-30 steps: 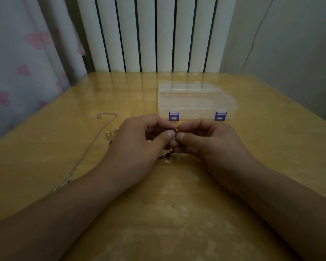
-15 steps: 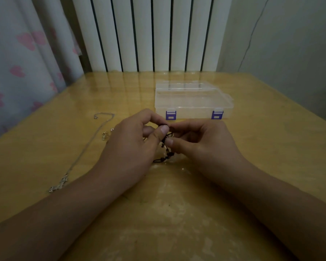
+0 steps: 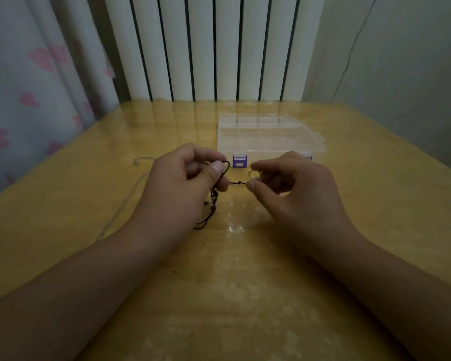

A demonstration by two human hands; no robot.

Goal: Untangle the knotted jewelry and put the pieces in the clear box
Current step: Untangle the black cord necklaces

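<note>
Up close in the head view, the left hand (image 3: 185, 178) pinches a dark cord (image 3: 220, 178) with curled fingers, while the right hand (image 3: 289, 186) pinches a ring (image 3: 254, 175). The cord runs taut between them above the bench (image 3: 375, 204). At 12 o'clock sits the box (image 3: 268, 136), closed. At 9 o'clock lies a chain (image 3: 125, 204).

Dark cord (image 3: 220, 182) between left hand (image 3: 185, 183) and right hand (image 3: 292, 186)
</note>
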